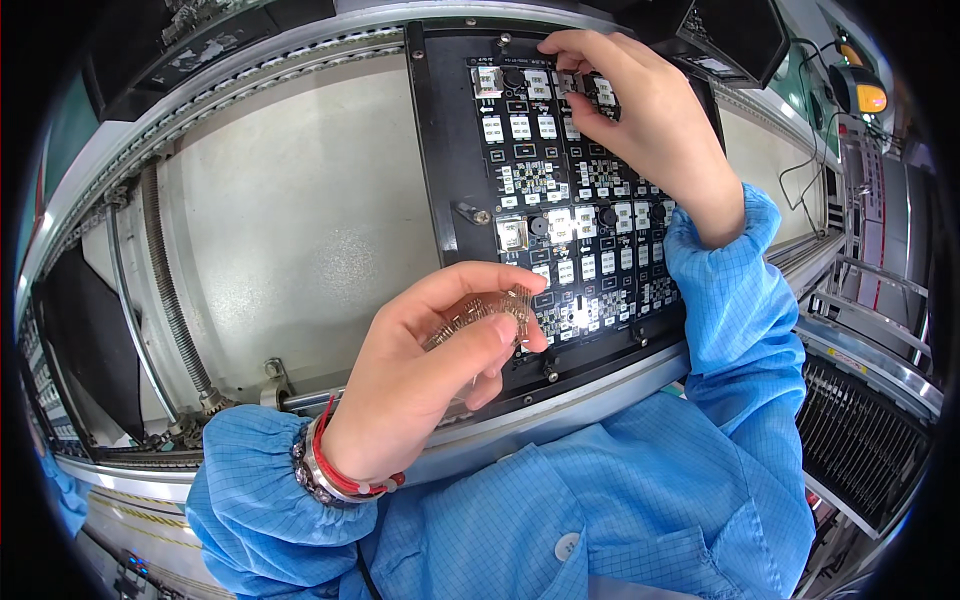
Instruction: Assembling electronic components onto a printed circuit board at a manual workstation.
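Head view: your left hand (425, 340) is curled in front of the board's near left part, its thumb and fingers closed on a clump (505, 308) of small clear pieces with thin metal pins. Some of the clump sticks out past your thumb, and the rest lies back toward your palm.

Your right hand (655, 110) is over the far side of the board (559, 147), palm down, thumb and forefinger bent and partly spread. A small square part (569, 82) shows between them; whether you grip it or only touch it, you cannot tell from this angle.

The board is black, set with rows of white squares and round black parts (540, 226). A silver square (488, 82) sits at its far left corner, and another is nearer you along the same edge. It lies in a black frame (450, 165), which has screws along its rim.

To the left of the frame is a pale plate (310, 210), bordered by a threaded rod (172, 275). Beads and a red cord (322, 450) circle your left wrist, beside your blue sleeve (260, 465).
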The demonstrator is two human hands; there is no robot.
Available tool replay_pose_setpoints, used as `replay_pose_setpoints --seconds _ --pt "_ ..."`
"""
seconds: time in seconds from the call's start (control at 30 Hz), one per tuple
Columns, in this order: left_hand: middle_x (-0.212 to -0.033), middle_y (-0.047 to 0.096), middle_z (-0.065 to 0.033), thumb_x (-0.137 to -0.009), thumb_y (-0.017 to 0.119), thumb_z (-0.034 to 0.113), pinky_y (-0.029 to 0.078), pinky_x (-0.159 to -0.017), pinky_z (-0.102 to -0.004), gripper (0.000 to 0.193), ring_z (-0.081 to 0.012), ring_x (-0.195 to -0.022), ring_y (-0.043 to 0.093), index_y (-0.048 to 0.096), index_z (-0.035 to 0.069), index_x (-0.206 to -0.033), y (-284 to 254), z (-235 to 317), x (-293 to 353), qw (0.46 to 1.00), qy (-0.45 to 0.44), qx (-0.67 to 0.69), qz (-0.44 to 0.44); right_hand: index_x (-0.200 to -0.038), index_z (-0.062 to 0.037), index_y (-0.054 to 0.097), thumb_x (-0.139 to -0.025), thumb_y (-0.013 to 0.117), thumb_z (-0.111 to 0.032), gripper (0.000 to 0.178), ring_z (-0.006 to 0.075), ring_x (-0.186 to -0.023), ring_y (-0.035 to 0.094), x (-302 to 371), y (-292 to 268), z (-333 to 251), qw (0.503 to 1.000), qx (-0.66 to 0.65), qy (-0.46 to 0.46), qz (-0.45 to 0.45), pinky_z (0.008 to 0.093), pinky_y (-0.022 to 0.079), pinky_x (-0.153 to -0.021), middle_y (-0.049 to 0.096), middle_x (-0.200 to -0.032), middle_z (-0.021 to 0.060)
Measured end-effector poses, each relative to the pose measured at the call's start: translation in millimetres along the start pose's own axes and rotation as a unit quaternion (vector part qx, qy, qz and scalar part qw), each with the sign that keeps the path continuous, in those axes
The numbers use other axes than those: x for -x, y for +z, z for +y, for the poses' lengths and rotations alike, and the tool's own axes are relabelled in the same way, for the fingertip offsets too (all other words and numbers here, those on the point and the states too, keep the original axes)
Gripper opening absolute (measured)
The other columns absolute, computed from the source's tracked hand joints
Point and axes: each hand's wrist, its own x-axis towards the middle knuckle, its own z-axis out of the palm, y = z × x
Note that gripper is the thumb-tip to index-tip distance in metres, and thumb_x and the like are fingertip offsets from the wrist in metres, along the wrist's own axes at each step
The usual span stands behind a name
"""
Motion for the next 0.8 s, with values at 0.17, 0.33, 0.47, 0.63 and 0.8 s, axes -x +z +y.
replay_pose_setpoints --seconds 0.17,0.33,0.47,0.63,0.8 --pt "-0.089 0.061 -0.0087 -0.092 0.054 0.016 0.037 -0.052 -0.0197 0.031 -0.005 -0.065 0.045 0.056 0.001 -0.119 2.1 1.6 2.2 1.0 -0.001 0.001 0.0 -0.114 -0.0091 0.058 -0.075 0.066 0.002 0.042 0.0246 -0.089 0.064 -1.9 0.9 -2.0 1.0 -0.007 -0.002 0.003 0.0334 0.052 -0.079 0.062 -0.094 0.0094" --pt "-0.089 0.061 -0.0085 -0.091 0.054 0.016 0.037 -0.052 -0.0199 0.031 -0.0049 -0.065 0.045 0.057 0.001 -0.119 1.2 0.0 0.3 1.0 -0.004 0.006 -0.003 -0.117 -0.0103 0.057 -0.076 0.066 0.001 0.043 0.0246 -0.09 0.064 -2.6 0.3 -4.8 1.0 -0.002 0.001 -0.013 0.0337 0.052 -0.079 0.064 -0.094 0.0091" --pt "-0.089 0.061 -0.0085 -0.092 0.054 0.016 0.037 -0.052 -0.0199 0.032 -0.0048 -0.066 0.045 0.057 0.0 -0.119 1.7 0.2 1.2 1.0 -0.002 0.005 -0.006 -0.12 -0.011 0.055 -0.078 0.066 -0.001 0.045 0.025 -0.091 0.065 0.9 2.3 -1.7 1.0 0.004 0.016 -0.011 0.0335 0.052 -0.078 0.066 -0.096 0.0089" --pt "-0.09 0.061 -0.0088 -0.092 0.053 0.015 0.037 -0.052 -0.0202 0.033 -0.0048 -0.066 0.044 0.057 -0.001 -0.122 0.0 -1.5 1.4 1.0 0.0 0.009 -0.008 -0.121 -0.0114 0.055 -0.079 0.067 -0.001 0.045 0.0254 -0.091 0.065 1.5 4.6 -6.3 1.0 0.007 0.007 0.007 0.033 0.052 -0.077 0.066 -0.095 0.0082" --pt "-0.09 0.061 -0.0093 -0.092 0.053 0.013 0.037 -0.052 -0.0203 0.036 -0.0052 -0.065 0.043 0.056 -0.001 -0.125 3.8 -0.1 1.3 1.0 0.007 -0.005 -0.008 -0.117 -0.0107 0.058 -0.077 0.068 -0.001 0.043 0.0257 -0.094 0.063 -0.3 -2.8 -5.9 1.0 -0.005 0.012 0.012 0.0338 0.05 -0.082 0.067 -0.094 0.006"
